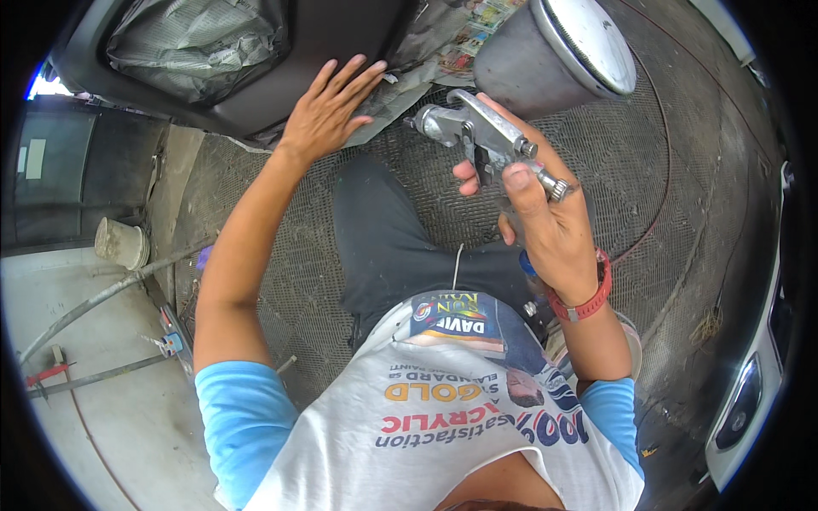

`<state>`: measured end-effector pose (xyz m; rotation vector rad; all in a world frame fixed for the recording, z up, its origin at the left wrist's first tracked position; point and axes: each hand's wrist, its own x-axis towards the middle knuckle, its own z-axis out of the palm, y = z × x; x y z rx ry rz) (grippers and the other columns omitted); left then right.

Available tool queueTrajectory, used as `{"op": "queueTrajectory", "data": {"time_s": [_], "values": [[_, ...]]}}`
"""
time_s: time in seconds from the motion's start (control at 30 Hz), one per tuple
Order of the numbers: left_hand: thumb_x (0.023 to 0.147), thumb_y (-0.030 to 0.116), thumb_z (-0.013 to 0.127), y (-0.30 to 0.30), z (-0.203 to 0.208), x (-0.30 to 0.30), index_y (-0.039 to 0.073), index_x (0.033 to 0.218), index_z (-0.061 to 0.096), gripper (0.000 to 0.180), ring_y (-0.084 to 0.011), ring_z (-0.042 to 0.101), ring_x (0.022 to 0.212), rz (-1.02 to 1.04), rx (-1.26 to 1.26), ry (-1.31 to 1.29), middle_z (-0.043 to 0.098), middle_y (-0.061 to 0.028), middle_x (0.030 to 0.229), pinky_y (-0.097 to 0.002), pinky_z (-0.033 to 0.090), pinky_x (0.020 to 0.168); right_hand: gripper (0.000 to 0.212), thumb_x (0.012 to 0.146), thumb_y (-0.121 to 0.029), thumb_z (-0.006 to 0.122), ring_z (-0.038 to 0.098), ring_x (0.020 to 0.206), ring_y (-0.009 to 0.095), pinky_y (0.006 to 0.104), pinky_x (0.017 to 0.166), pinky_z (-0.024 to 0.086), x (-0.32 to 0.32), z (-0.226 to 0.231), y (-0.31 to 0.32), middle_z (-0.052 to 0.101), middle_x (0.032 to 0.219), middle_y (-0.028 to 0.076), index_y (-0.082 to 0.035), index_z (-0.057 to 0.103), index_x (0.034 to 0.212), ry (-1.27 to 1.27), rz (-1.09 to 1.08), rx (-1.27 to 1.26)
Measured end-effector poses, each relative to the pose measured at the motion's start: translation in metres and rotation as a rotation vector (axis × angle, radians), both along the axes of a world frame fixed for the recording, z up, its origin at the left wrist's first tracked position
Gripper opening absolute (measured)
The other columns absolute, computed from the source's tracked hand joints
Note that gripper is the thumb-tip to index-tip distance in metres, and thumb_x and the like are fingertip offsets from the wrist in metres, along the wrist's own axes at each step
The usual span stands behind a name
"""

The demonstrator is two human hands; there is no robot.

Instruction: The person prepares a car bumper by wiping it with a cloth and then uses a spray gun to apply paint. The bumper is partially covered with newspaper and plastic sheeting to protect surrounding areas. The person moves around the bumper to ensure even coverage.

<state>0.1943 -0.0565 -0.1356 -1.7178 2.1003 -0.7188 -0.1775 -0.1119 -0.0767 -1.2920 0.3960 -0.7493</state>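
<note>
Gripping a spray gun [494, 128], the right hand [550, 221] is closing round its handle, while a silver cup [532, 72] is showing just beyond the gun's body. The nozzle is pointing toward the left hand [326, 119], which is holding nothing and spreading its fingers over the edge of a dark panel [332, 43]; whether it is touching, one cannot tell. Paper [464, 51] is lying beside the panel, and a ribbed mat [290, 238] is covering the floor below.
</note>
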Motion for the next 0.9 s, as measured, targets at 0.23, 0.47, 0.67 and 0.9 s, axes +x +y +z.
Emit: {"op": "queueTrajectory", "data": {"time_s": [0.23, 0.47, 0.67, 0.9], "values": [[0.110, 0.052, 0.052, 0.096, 0.000, 0.078, 0.018, 0.173, 0.035, 0.073, -0.0242, 0.025, 0.167, 0.115, 0.018, -0.055, 0.030, 0.0016, 0.180, -0.0484, 0.018, 0.138, 0.054, 0.114, -0.031, 0.062, 0.069, 0.100, 0.011, 0.0303, 0.095, 0.056, 0.001, -0.003, 0.001, 0.075, 0.116, 0.010, -0.005, 0.053, 0.161, -0.023, 0.033, -0.025], [0.104, 0.057, 0.059, 0.044, -0.035, 0.025, 0.008, 0.171, 0.036, 0.086, -0.0260, 0.023, 0.168, 0.092, -0.152, 0.215, 0.031, -0.0050, 0.180, -0.0474, 0.019, 0.137, 0.056, 0.114, -0.034, 0.061, 0.069, 0.098, 0.009, 0.0242, 0.074, 0.054, 0.000, -0.003, 0.002, 0.077, 0.111, 0.009, -0.007, 0.053, 0.162, 0.031, 0.023, 0.001], [0.102, 0.059, 0.062, -0.009, -0.044, -0.030, 0.011, 0.167, 0.045, 0.083, -0.0290, 0.028, 0.165, 0.103, -0.319, 0.257, 0.034, -0.0079, 0.178, -0.0509, 0.024, 0.134, 0.057, 0.115, -0.036, 0.058, 0.070, 0.098, 0.008, 0.0178, 0.056, 0.046, 0.005, 0.004, 0.007, 0.077, 0.114, 0.010, -0.007, 0.050, 0.164, 0.047, 0.060, 0.013], [0.112, 0.053, 0.050, 0.122, -0.050, 0.062, 0.002, 0.172, 0.026, 0.083, -0.0357, 0.017, 0.169, 0.610, -0.677, 0.392, 0.020, -0.0190, 0.181, -0.0573, 0.019, 0.134, 0.059, 0.115, -0.037, 0.056, 0.070, 0.098, 0.009, 0.0175, 0.056, 0.047, 0.001, 0.005, -0.004, 0.077, 0.118, 0.012, -0.005, 0.048, 0.165, 0.058, 0.083, 0.011]]}}
